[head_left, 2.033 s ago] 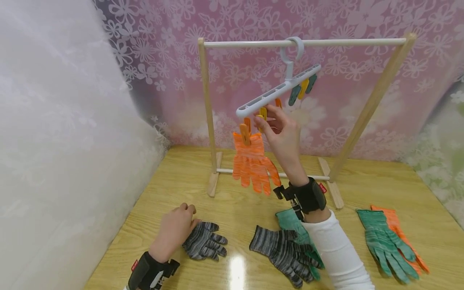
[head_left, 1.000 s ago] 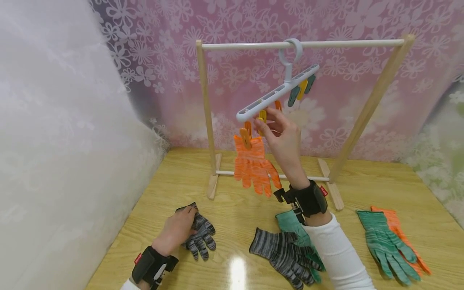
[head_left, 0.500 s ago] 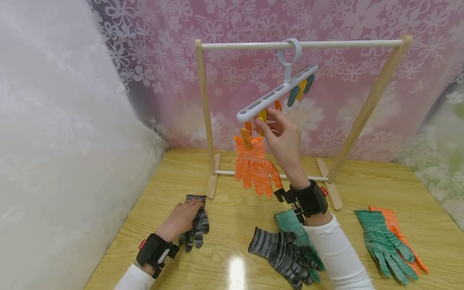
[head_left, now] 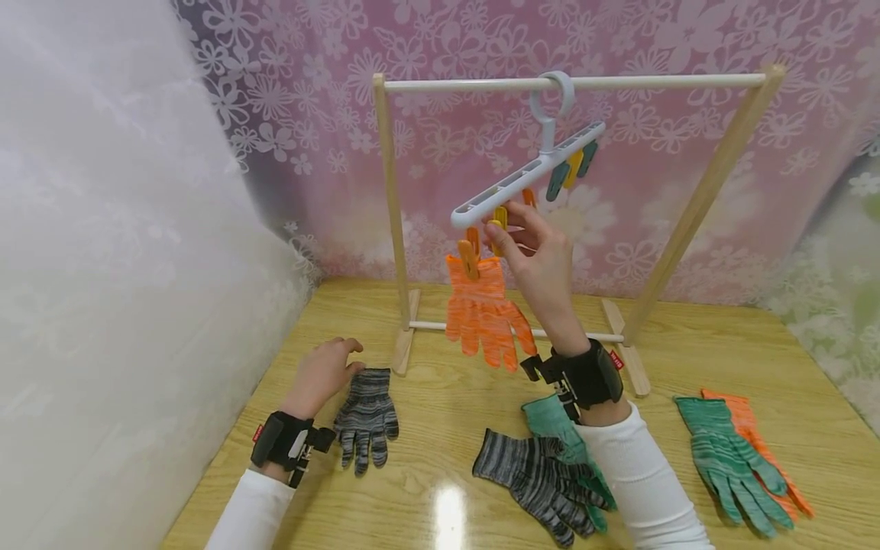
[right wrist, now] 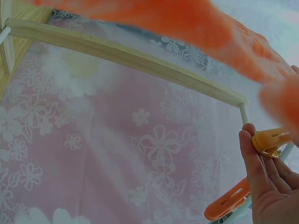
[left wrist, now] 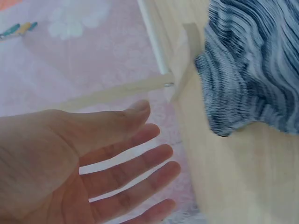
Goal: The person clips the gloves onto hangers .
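My right hand (head_left: pixel 539 263) pinches a yellow clothespin (head_left: pixel 498 221) under the near end of a pale grey hanger (head_left: pixel 529 174). Beside it, an orange clothespin (head_left: pixel 469 260) holds an orange glove (head_left: pixel 484 313), which hangs fingers down. My left hand (head_left: pixel 323 378) is raised just off the table at the cuff of a black-and-grey striped glove (head_left: pixel 369 420), which lies flat with its fingers toward me. In the left wrist view the left fingers (left wrist: pixel 135 165) are extended, with nothing held, apart from the glove.
The hanger hooks over the white rod of a wooden rack (head_left: pixel 390 191). Green and yellow clothespins (head_left: pixel 572 169) hang at its far end. A second striped glove (head_left: pixel 536 477) overlaps a green glove (head_left: pixel 553 428). Another green glove (head_left: pixel 729 458) lies over an orange one (head_left: pixel 745 420) at right.
My left hand turned the striped glove and moved it away from me and left, then let go and lifted off its cuff. The right hand keeps its pinch on the yellow clothespin.
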Available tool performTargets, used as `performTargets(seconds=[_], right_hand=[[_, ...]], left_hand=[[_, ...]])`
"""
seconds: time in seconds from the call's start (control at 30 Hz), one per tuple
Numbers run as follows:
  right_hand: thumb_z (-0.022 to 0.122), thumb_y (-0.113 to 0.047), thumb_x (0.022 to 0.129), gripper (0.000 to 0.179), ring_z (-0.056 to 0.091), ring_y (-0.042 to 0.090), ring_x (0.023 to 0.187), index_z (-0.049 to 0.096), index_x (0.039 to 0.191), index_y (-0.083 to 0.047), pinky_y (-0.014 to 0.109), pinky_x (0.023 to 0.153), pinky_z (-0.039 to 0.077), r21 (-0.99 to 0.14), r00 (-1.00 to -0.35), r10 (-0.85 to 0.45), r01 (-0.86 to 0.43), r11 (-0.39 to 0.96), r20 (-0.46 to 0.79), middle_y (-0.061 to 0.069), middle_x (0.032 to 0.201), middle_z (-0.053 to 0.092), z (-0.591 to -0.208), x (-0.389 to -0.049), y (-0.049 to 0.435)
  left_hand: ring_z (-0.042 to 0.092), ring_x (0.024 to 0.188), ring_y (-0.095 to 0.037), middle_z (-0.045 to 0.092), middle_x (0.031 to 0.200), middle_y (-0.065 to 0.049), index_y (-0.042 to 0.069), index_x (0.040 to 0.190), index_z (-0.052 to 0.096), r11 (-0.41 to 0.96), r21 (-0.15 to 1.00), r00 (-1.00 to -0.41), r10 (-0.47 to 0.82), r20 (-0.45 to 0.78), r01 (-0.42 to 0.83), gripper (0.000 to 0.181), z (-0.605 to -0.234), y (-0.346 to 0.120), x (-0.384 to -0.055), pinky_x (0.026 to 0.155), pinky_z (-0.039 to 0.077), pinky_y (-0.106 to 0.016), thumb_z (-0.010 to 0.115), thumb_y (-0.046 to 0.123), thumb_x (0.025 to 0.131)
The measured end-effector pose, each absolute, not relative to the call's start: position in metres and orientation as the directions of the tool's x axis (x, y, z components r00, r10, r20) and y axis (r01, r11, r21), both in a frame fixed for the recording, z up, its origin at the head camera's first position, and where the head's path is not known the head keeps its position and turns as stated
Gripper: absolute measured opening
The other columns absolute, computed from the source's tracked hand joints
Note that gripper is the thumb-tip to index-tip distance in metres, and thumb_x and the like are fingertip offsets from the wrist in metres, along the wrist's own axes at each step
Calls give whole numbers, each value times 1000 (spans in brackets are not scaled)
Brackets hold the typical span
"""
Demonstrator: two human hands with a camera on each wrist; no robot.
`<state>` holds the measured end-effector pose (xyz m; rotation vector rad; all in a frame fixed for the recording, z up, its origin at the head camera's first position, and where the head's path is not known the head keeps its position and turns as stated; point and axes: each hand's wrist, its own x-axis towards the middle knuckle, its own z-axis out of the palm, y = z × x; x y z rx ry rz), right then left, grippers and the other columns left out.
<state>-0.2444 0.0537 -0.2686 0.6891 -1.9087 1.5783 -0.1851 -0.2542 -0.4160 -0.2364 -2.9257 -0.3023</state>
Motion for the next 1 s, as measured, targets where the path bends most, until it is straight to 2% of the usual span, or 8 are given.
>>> performTargets(seconds=[0.13, 0.27, 0.57, 0.7, 0.77, 0.87, 0.93, 1.0], right_hand=[[73, -9, 94, 35, 69, -3, 83, 68, 128, 0, 19, 75, 59, -692, -708, -42, -699, 182, 705, 17, 107, 73, -268, -245, 55], [73, -8, 94, 35, 69, -1, 84, 68, 128, 0, 20, 76, 59, -688, -705, -46, -703, 182, 708, 17, 107, 73, -269, -245, 56], [74, -9, 94, 36, 70, 1, 85, 67, 129, 0, 21, 79, 59, -691, -709, -51, -699, 185, 704, 17, 107, 73, -271, -245, 57], [74, -7, 93, 37, 73, 8, 87, 67, 128, 0, 21, 80, 59, -694, -712, -45, -695, 188, 701, 17, 107, 73, -273, -246, 57], [75, -7, 93, 37, 74, 15, 89, 67, 128, 0, 21, 80, 59, -696, -715, -41, -691, 194, 698, 16, 109, 73, -273, -246, 57], [75, -7, 92, 37, 74, 25, 91, 68, 128, 0, 20, 81, 59, -697, -716, -36, -689, 196, 697, 16, 110, 73, -273, -247, 57], [75, -7, 93, 37, 74, 24, 91, 68, 128, 0, 20, 81, 58, -697, -716, -34, -688, 202, 697, 16, 110, 73, -274, -247, 57], [75, -8, 93, 37, 74, 19, 90, 68, 128, -1, 20, 81, 58, -697, -716, -35, -688, 200, 697, 16, 109, 73, -274, -247, 57]], left_hand=[[68, 72, -27, 73, 97, -16, 1, 116, 71, 976, 163, -984, 127, 126, 147, 36, -426, -257, -191, 62, 57, -41, 81, 21, 87], [68, 77, -27, 71, 94, -13, 1, 114, 71, 976, 166, -989, 126, 77, 138, 41, -437, -257, -192, 67, 58, -42, 86, 21, 82], [65, 80, -29, 68, 87, -11, 2, 98, 76, 968, 217, -989, 107, 100, 127, 30, -443, -256, -193, 71, 57, -44, 90, 14, 74], [64, 82, -31, 64, 90, -13, 2, 96, 75, 967, 232, -991, 82, 105, 104, 26, -446, -257, -194, 73, 57, -46, 89, 10, 76], [65, 81, -31, 65, 91, -14, 1, 97, 73, 963, 255, -992, 68, 108, 94, 24, -447, -258, -196, 71, 57, -47, 87, 9, 79], [64, 70, -27, 68, 88, -13, 1, 100, 70, 950, 301, -991, 43, 127, 80, 22, -449, -261, -198, 60, 54, -41, 83, 8, 84], [58, 60, -22, 68, 80, -13, 1, 103, 68, 936, 343, -989, 26, 142, 74, 23, -449, -263, -199, 51, 46, -35, 80, 9, 86], [53, 54, -19, 67, 76, -12, 2, 106, 67, 925, 369, -983, 23, 184, 90, 24, -450, -266, -200, 47, 39, -31, 79, 13, 88]])
